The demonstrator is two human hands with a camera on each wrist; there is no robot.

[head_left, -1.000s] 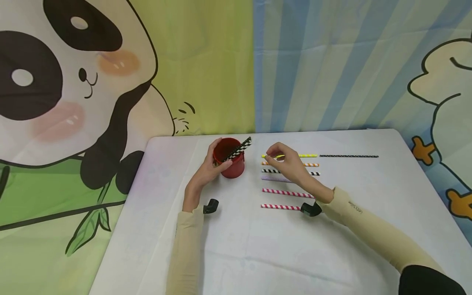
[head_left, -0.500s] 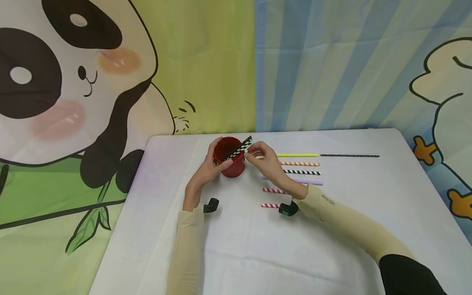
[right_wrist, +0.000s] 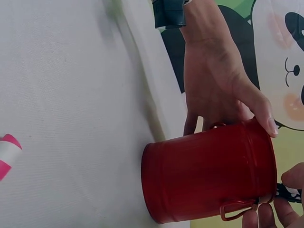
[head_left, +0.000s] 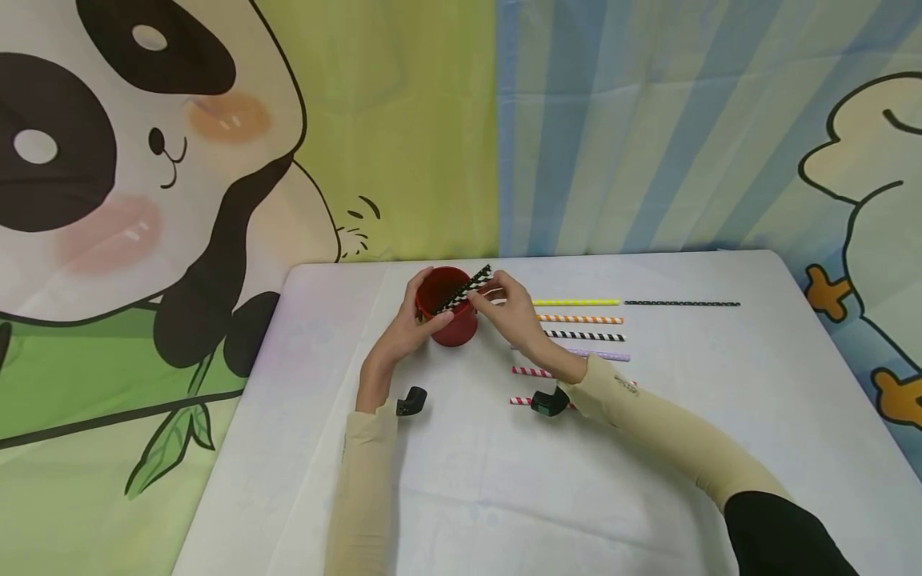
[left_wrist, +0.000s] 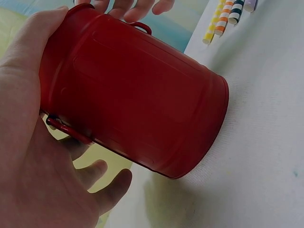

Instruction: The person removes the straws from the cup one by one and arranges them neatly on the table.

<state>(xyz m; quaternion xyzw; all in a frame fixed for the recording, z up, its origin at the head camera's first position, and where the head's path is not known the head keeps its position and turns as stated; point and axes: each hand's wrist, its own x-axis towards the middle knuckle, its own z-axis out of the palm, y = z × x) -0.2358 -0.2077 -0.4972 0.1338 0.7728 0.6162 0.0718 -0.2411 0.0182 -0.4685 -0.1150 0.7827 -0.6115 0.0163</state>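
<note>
My left hand (head_left: 403, 336) grips a small red metal bucket (head_left: 456, 330) at its rim, thumb along the near side and fingers spread behind. Small looped handles (left_wrist: 69, 129) stick out from its sides. Black-and-white patterned paper straws (head_left: 464, 290) lean out of the bucket toward the right. At that same rim, my right hand (head_left: 517, 316) pinches the straws' upper part between thumb and fingers. The right wrist view shows a dotted black straw (right_wrist: 289, 193) between those fingertips (right_wrist: 292, 175). The straws' lower ends are hidden inside the bucket.
Right of the bucket lie straws in a column: yellow (head_left: 583, 302), orange-striped (head_left: 587, 319), black-striped (head_left: 591, 336), purple (head_left: 605, 355) and pink-striped ones (head_left: 531, 371), partly under my right arm. A thin black straw (head_left: 680, 303) lies beyond the yellow one on the white table (head_left: 461, 496).
My right hand has moved left from above the row of straws to the bucket's rim and taken hold of the straws there. The left hand and bucket have stayed in place.
</note>
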